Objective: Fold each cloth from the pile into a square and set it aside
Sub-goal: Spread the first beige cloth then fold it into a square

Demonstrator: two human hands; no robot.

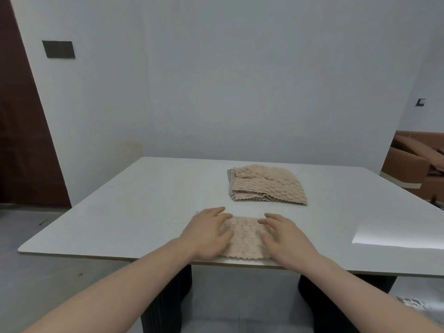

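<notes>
Left hand [209, 233] and right hand [286, 236] flat, fingers straight, pressing the folded cloth [245, 236] at the bench [144, 200] near edge. Long axis left to right. Pile [264, 186] straight ahead, slightly right, nearer the right hand.
</notes>
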